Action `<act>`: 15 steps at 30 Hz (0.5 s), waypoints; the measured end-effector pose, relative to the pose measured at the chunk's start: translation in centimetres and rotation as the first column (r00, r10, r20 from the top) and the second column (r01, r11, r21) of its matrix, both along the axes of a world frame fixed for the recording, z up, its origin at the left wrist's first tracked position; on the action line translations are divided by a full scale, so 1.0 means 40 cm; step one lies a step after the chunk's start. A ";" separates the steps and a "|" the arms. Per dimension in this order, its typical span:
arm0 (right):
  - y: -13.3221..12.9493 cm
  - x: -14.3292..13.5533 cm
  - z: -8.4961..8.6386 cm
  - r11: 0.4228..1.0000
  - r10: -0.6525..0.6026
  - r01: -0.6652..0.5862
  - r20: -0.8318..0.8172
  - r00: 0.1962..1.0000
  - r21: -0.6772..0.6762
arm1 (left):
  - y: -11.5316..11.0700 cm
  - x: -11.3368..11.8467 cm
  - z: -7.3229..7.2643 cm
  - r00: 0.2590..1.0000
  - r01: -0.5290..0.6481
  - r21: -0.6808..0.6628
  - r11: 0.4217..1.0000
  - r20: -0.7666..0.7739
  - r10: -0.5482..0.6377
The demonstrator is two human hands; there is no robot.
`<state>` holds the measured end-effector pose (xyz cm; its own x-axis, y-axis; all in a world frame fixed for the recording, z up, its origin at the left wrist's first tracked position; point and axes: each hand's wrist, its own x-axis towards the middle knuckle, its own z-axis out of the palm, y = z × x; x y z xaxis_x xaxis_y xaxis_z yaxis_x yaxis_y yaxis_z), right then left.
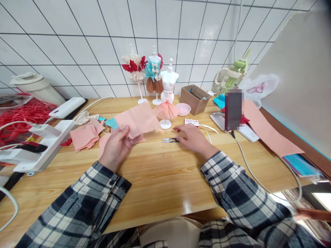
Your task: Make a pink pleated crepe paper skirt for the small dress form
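Between the thumb and fingers of my left hand [117, 146] is a rectangular sheet of peach crepe paper [139, 120], raised above the table. My right hand [192, 139] lies low over the table, fingers pointing left and thumb apart from them. Beside that thumb is a pair of thread snips [169, 140], blades pointing left, its handle end partly hidden by the hand. Just behind my hands stands a small white dress form [169, 81] with a gathered peach paper skirt [166, 111] around its stand, below the torso.
Two decorated dress forms stand behind, one with red flowers [133, 65], one with blue paper [152, 70]. A pink bowl [183, 109] and cardboard box [195, 100] are near. Left lie peach pieces [85, 137] and a power strip [49, 148]; right, a phone [233, 110] with cable.
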<state>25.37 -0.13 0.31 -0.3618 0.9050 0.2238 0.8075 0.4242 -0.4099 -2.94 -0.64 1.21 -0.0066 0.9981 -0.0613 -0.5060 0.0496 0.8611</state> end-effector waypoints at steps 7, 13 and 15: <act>0.018 0.040 -0.020 0.991 -0.095 0.113 0.200 0.975 -0.078 | 0.041 -0.065 -0.006 0.973 -0.155 -0.059 0.986 0.167 0.162; -0.073 0.047 -0.016 0.984 -0.171 0.164 0.116 0.978 0.071 | 0.049 -0.086 -0.031 0.961 -0.206 -0.025 0.978 0.182 0.207; -0.131 0.019 -0.028 0.996 0.074 -0.077 0.101 0.992 0.032 | 0.054 -0.088 -0.039 0.956 -0.230 -0.047 0.972 0.177 0.235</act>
<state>26.12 -5.39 -0.80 -0.4511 0.8662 0.2149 0.8087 0.4986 -0.3122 -6.46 1.53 -0.36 -0.2250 0.9683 -0.1084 -0.6528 -0.0672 0.7546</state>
